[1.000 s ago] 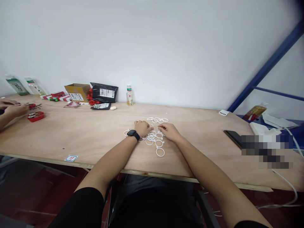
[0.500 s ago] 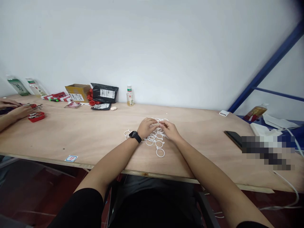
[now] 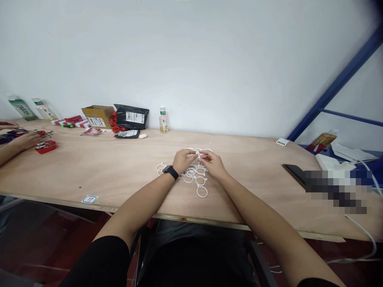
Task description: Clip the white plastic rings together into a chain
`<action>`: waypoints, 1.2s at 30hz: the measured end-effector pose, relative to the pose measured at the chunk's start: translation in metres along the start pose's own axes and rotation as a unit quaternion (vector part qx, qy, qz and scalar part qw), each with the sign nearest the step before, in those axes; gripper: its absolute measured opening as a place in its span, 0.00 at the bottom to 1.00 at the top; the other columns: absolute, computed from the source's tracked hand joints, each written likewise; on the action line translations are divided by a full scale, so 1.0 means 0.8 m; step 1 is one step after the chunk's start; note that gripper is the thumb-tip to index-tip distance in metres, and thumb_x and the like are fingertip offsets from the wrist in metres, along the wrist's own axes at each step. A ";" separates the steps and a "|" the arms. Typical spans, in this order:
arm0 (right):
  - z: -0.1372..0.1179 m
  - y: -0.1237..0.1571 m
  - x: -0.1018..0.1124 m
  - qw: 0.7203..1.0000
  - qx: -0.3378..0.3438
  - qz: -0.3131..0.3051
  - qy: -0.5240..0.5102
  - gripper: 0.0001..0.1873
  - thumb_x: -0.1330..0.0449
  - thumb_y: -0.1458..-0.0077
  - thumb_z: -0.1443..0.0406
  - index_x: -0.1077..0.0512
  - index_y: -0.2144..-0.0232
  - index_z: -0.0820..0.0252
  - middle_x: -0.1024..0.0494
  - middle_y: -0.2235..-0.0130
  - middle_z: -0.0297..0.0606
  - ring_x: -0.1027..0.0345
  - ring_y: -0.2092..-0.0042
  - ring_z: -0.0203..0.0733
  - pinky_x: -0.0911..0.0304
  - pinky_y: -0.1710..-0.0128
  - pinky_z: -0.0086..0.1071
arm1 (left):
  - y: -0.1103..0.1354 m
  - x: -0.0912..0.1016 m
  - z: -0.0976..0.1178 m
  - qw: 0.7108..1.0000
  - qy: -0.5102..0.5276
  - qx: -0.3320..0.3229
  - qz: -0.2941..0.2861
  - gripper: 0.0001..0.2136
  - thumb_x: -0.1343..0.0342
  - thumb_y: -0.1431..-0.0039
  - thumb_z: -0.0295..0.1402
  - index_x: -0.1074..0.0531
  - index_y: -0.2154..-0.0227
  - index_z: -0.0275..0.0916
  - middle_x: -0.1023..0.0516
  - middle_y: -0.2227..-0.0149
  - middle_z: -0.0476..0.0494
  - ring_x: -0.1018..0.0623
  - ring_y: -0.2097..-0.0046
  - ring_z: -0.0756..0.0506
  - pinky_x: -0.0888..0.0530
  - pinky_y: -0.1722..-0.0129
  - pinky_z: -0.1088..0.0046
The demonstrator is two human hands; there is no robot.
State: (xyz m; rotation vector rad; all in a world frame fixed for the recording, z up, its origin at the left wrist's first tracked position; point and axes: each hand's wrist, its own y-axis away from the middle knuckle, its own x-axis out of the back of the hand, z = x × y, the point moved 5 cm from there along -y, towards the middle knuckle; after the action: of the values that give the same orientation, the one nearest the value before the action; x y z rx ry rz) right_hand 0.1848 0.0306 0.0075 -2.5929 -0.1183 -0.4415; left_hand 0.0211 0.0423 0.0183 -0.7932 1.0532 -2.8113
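Our left hand (image 3: 182,160) and right hand (image 3: 213,163) both pinch small white piece (image 3: 198,154); thin round rings (image 3: 190,174) just beside them; well left, red tray (image 3: 46,150) of bits (image 3: 44,146).

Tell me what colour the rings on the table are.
White; the rings show best in the head view.

A long wood-grained counter (image 3: 125,171), lined with goods along its back.
White rings (image 3: 190,174) lie overlapping near the middle; behind are a cardboard box (image 3: 104,116), black parcel (image 3: 124,116) and small bottle (image 3: 163,121); a red container (image 3: 45,148) sits left, a numbered label (image 3: 89,199) at the front edge, a dark flat device (image 3: 295,174) right.
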 end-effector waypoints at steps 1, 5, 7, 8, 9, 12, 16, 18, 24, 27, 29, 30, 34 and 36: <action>-0.002 0.000 0.000 1.000 0.001 -0.001 0.002 0.22 0.36 0.51 0.59 0.27 0.52 0.57 0.22 0.67 0.36 0.30 0.68 0.38 0.34 0.66 0.33 | 0.000 -0.001 0.000 1.000 0.009 -0.002 -0.003 0.06 0.40 0.44 0.35 0.22 0.66 0.40 0.19 0.62 0.45 0.22 0.57 0.45 0.27 0.53 0.65; -0.003 0.000 -0.001 1.000 0.001 -0.010 -0.011 0.21 0.38 0.48 0.57 0.27 0.53 0.58 0.23 0.67 0.36 0.31 0.68 0.38 0.35 0.67 0.32 | 0.000 -0.001 0.006 0.999 0.026 -0.037 -0.010 0.05 0.40 0.43 0.35 0.23 0.67 0.39 0.19 0.64 0.45 0.23 0.59 0.46 0.28 0.54 0.66; -0.002 -0.001 -0.001 1.000 -0.001 -0.006 -0.028 0.18 0.39 0.47 0.55 0.25 0.58 0.59 0.23 0.66 0.38 0.31 0.67 0.38 0.35 0.67 0.32 | 0.000 0.000 0.013 0.998 0.020 -0.064 -0.018 0.05 0.41 0.43 0.35 0.23 0.69 0.40 0.19 0.65 0.45 0.23 0.60 0.46 0.28 0.54 0.65; 0.000 -0.002 -0.001 0.999 -0.003 -0.003 -0.039 0.17 0.40 0.47 0.54 0.25 0.61 0.59 0.23 0.66 0.38 0.31 0.68 0.38 0.35 0.67 0.32 | 0.000 0.000 0.017 0.997 0.018 -0.075 -0.024 0.06 0.41 0.42 0.36 0.23 0.69 0.40 0.19 0.65 0.45 0.23 0.60 0.46 0.29 0.54 0.65; 0.001 -0.003 0.000 0.999 -0.007 -0.001 -0.052 0.16 0.39 0.47 0.54 0.25 0.63 0.59 0.23 0.67 0.37 0.31 0.69 0.38 0.35 0.68 0.32 | 0.001 0.001 0.019 0.996 0.016 -0.083 -0.031 0.06 0.41 0.42 0.36 0.23 0.69 0.40 0.19 0.66 0.45 0.23 0.61 0.46 0.29 0.55 0.66; 0.007 -0.005 0.000 0.995 -0.021 -0.009 -0.092 0.16 0.37 0.50 0.53 0.27 0.67 0.59 0.25 0.72 0.34 0.34 0.72 0.36 0.36 0.71 0.31 | 0.001 0.001 0.024 0.993 0.015 -0.104 -0.049 0.07 0.41 0.42 0.37 0.24 0.70 0.40 0.20 0.66 0.45 0.23 0.62 0.46 0.29 0.56 0.66; 0.010 -0.010 -0.003 0.993 -0.034 -0.035 -0.110 0.17 0.35 0.53 0.52 0.28 0.69 0.59 0.25 0.72 0.34 0.34 0.72 0.35 0.37 0.71 0.30 | 0.000 0.000 0.026 0.990 0.008 -0.124 -0.070 0.08 0.42 0.41 0.37 0.24 0.70 0.39 0.20 0.67 0.45 0.24 0.62 0.47 0.30 0.57 0.67; 0.013 -0.013 0.000 0.994 -0.039 -0.031 -0.099 0.17 0.36 0.53 0.52 0.28 0.69 0.59 0.24 0.71 0.35 0.33 0.71 0.37 0.37 0.70 0.30 | -0.001 -0.001 0.024 0.990 0.001 -0.121 -0.073 0.07 0.42 0.41 0.37 0.24 0.70 0.39 0.20 0.67 0.45 0.24 0.62 0.47 0.30 0.57 0.67; 0.044 -0.023 0.044 0.990 -0.034 0.046 0.127 0.15 0.46 0.43 0.60 0.26 0.58 0.58 0.21 0.58 0.41 0.28 0.57 0.44 0.34 0.54 0.40 | -0.002 0.000 0.016 0.988 -0.059 -0.106 -0.091 0.06 0.44 0.40 0.36 0.24 0.67 0.41 0.21 0.62 0.45 0.25 0.57 0.45 0.32 0.52 0.64; 0.067 -0.027 0.054 0.964 -0.039 -0.020 0.264 0.22 0.49 0.43 0.67 0.30 0.47 0.59 0.27 0.46 0.43 0.34 0.45 0.47 0.42 0.43 0.43 | 0.001 -0.002 0.016 0.983 -0.081 -0.112 -0.124 0.07 0.45 0.40 0.36 0.24 0.66 0.42 0.21 0.60 0.46 0.26 0.55 0.44 0.33 0.50 0.63; 0.075 -0.031 0.052 0.944 -0.046 -0.063 0.319 0.27 0.50 0.43 0.69 0.36 0.41 0.60 0.33 0.40 0.43 0.40 0.39 0.46 0.46 0.39 0.41 | 0.001 -0.002 0.016 0.982 -0.091 -0.106 -0.127 0.07 0.46 0.40 0.36 0.23 0.66 0.42 0.21 0.60 0.46 0.26 0.55 0.44 0.33 0.50 0.63; 0.078 -0.033 0.049 0.935 -0.054 -0.079 0.342 0.28 0.50 0.42 0.69 0.39 0.39 0.60 0.35 0.38 0.43 0.42 0.38 0.46 0.46 0.39 0.40 | 0.001 -0.002 0.016 0.982 -0.095 -0.102 -0.125 0.08 0.46 0.40 0.36 0.23 0.65 0.42 0.21 0.60 0.45 0.26 0.55 0.44 0.32 0.50 0.63; 0.078 -0.035 0.038 0.902 -0.092 -0.109 0.408 0.28 0.50 0.41 0.67 0.41 0.38 0.59 0.34 0.39 0.44 0.37 0.41 0.50 0.41 0.44 0.40 | 0.001 -0.003 0.014 0.982 -0.110 -0.089 -0.122 0.09 0.47 0.39 0.36 0.23 0.66 0.41 0.21 0.61 0.45 0.25 0.56 0.44 0.32 0.52 0.63; 0.076 -0.034 0.039 0.900 -0.098 -0.091 0.414 0.27 0.47 0.42 0.66 0.38 0.39 0.58 0.28 0.44 0.44 0.33 0.46 0.50 0.38 0.49 0.38 | 0.000 -0.003 0.011 0.983 -0.111 -0.081 -0.122 0.09 0.48 0.39 0.36 0.23 0.66 0.42 0.21 0.61 0.45 0.25 0.57 0.44 0.31 0.52 0.63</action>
State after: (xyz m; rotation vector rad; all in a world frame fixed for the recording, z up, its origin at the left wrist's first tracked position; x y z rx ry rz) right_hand 0.2273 0.0843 -0.0197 -2.3489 -0.0160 -1.6450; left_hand 0.0276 0.0373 0.0228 -1.3031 1.2321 -2.7606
